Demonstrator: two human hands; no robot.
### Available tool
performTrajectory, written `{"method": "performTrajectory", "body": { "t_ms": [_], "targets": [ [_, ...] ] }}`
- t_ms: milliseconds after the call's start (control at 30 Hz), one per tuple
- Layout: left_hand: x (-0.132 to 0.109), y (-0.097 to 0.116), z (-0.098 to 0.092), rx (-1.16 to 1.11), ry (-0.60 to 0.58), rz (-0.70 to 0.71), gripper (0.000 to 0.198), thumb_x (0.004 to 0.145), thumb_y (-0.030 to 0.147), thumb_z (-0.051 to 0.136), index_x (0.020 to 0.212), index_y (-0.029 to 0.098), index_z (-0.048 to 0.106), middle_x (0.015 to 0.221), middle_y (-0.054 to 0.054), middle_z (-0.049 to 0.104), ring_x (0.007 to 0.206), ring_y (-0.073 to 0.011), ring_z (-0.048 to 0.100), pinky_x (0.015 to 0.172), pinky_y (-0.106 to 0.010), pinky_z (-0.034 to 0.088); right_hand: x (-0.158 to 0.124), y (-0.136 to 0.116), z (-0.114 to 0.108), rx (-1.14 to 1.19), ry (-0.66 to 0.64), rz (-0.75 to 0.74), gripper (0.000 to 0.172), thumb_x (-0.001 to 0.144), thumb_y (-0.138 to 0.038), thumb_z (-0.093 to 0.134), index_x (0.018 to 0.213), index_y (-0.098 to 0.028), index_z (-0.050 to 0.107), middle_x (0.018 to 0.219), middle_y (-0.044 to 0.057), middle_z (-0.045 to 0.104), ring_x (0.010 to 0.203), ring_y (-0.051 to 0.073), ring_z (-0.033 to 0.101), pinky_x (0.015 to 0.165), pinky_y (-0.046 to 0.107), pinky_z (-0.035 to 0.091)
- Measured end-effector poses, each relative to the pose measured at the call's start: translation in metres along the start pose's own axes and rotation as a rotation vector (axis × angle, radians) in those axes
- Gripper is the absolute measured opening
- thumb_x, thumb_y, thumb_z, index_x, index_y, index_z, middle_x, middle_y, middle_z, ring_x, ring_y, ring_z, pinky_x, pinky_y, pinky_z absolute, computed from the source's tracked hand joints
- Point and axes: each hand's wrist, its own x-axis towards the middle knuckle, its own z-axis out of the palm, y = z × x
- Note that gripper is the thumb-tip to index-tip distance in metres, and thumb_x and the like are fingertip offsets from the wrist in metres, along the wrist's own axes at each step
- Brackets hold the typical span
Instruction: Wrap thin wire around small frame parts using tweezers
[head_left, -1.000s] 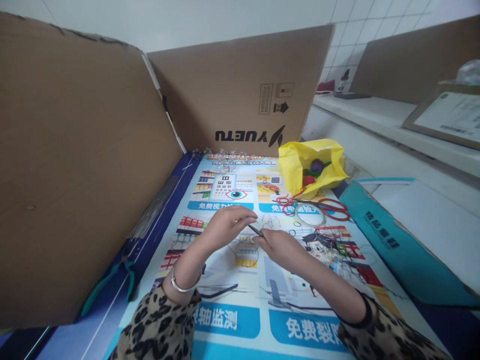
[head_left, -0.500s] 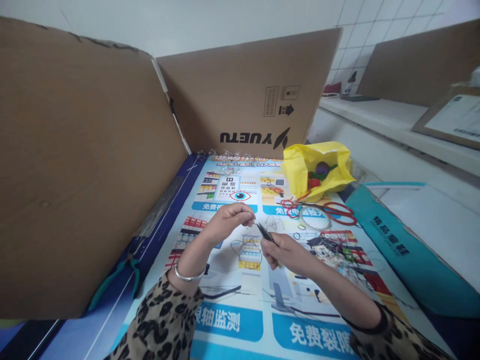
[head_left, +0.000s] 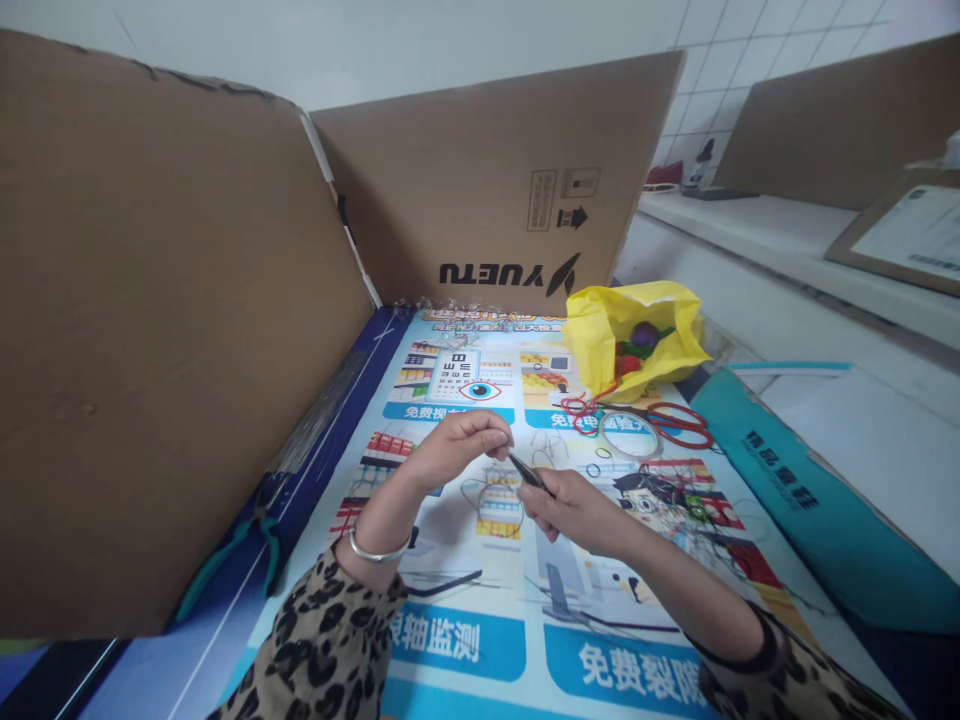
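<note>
My left hand is closed in a pinch at the middle of the printed mat, its fingertips on what looks like a thin wire, mostly hidden by the fingers. My right hand wraps round a pair of pliers with dark, narrow jaws. Their tips are together and meet the left fingertips; the handles are hidden in my palm. Below and between the hands shows a thin wire loop; whether it hangs or lies on the mat I cannot tell.
Teal-handled pliers and thin wire lengths lie left, beside a cardboard panel. Right are red-handled scissors, a roll of tape, a yellow bag with yarn-like balls, tangled wire and a teal box.
The plier jaws, slightly apart before, have come together at the left fingertips. My right hand has turned a little and shifted slightly left; the left hand has barely moved.
</note>
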Motion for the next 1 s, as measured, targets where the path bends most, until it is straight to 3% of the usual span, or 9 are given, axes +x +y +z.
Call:
{"method": "performTrajectory", "body": {
  "t_ms": [233,1000],
  "targets": [
    [-0.0008,0.0015,-0.0002,-0.031,-0.064,-0.010,0.018,0.081,0.028,0.050,0.072,0.014,0.056,0.064,0.000,0.055,0.063,-0.0096,0.051,0.064,-0.023,0.042,0.0006,0.0043,-0.0001,0.017,-0.004,0.004,0.039,0.082,-0.055,0.037,0.066,-0.020,0.040,0.047,-0.006,0.043,0.042,0.008,0.045,0.044,0.020,0.036],
    [-0.0005,-0.0024,-0.0021,-0.038,-0.111,-0.012,0.022,0.083,0.032,0.048,0.073,0.013,0.053,0.064,-0.001,0.054,0.063,-0.0098,0.050,0.064,-0.023,0.039,0.0022,0.0051,-0.0003,-0.063,0.000,-0.041,0.040,0.084,-0.054,0.036,0.064,-0.019,0.041,0.047,-0.005,0.042,0.044,0.008,0.043,0.045,0.020,0.032]
  ]
}}
